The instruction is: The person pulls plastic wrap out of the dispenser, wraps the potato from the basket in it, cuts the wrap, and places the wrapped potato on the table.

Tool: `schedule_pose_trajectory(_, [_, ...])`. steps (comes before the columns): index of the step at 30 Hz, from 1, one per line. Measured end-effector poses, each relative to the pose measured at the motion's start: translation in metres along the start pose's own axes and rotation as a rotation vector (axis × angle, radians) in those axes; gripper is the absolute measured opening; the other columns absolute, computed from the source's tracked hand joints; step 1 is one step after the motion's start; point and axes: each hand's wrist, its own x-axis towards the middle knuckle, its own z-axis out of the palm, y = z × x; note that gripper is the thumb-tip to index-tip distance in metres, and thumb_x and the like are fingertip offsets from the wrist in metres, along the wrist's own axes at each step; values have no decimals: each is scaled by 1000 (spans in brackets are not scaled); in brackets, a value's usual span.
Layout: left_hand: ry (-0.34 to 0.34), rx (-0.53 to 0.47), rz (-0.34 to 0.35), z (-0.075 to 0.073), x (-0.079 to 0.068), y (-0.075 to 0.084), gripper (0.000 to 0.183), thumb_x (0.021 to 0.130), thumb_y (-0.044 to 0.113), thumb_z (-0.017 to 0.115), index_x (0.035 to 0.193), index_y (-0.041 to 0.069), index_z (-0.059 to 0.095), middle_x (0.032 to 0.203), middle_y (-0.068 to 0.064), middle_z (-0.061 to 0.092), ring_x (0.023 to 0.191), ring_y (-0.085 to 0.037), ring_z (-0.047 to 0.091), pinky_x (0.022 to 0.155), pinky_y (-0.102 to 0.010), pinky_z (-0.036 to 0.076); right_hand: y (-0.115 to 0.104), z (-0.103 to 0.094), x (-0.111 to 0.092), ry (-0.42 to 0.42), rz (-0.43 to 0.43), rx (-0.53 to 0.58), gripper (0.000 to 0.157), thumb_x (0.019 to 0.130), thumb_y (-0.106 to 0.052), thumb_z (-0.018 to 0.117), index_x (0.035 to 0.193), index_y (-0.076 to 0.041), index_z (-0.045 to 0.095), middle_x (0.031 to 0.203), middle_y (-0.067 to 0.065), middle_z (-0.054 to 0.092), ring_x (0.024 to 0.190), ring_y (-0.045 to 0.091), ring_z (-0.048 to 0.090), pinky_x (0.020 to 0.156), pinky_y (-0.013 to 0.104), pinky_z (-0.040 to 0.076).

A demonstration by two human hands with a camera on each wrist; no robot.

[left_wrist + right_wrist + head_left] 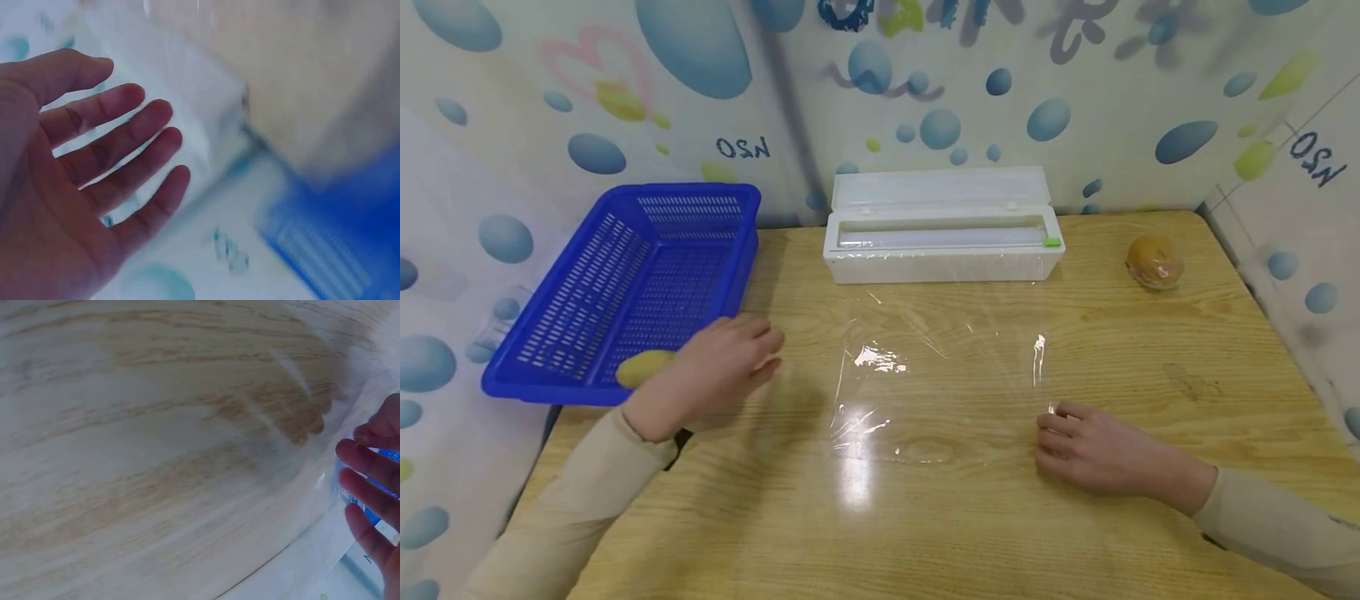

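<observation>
A sheet of clear cling film (pixel 943 375) stretches over the wooden table from a white dispenser box (pixel 940 268), whose lid stands raised. At the sheet's near right corner, my right hand (pixel 1097 454) pinches the film between thumb and index finger, the other fingers spread loosely in the right wrist view. My left hand (pixel 722 358) hovers beside the blue basket (pixel 745 275), away from the film, with nothing in it. Its fingers (pixel 125 119) are spread and slightly bent. Partly behind that wrist, a yellow oblong fruit (pixel 643 367) lies in the basket's near end.
A round bun (pixel 1153 262) in clear wrap sits at the table's back right. Inside the dispenser lies a roll (pixel 940 237), with a small green cutter (pixel 1052 242) at the right end of its front edge. Patterned sheeting (pixel 940 129) walls the table's back and sides.
</observation>
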Motion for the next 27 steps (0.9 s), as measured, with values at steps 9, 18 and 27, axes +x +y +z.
schedule_pose_trajectory(9, [-333, -174, -338, -49, -9, -81, 18, 83, 14, 62, 95, 3, 56, 89, -10, 59, 79, -26, 56, 65, -41, 45, 2, 1, 3, 17, 13, 36, 23, 88, -8, 31, 76, -10, 51, 74, 1, 47, 64, 17, 46, 60, 31, 41])
schedule_pose_trajectory(18, [-641, -249, -465, -39, -23, -128, 49, 72, 31, 70, 105, 0, 53, 88, -12, 58, 79, -29, 54, 64, -43, 44, 10, 0, 0, -15, 17, 26, 32, 91, -5, 24, 80, -10, 54, 77, 2, 49, 66, 16, 47, 60, 30, 42])
schedule_pose_trajectory(27, [-899, -422, -545, -24, -32, -146, 64, 69, 29, 75, 113, -7, 47, 102, -24, 53, 92, -39, 51, 72, -50, 44, 14, 7, -1, 25, 64, 70, 37, 98, -11, 19, 82, -9, 53, 76, 1, 48, 69, 17, 48, 62, 32, 42])
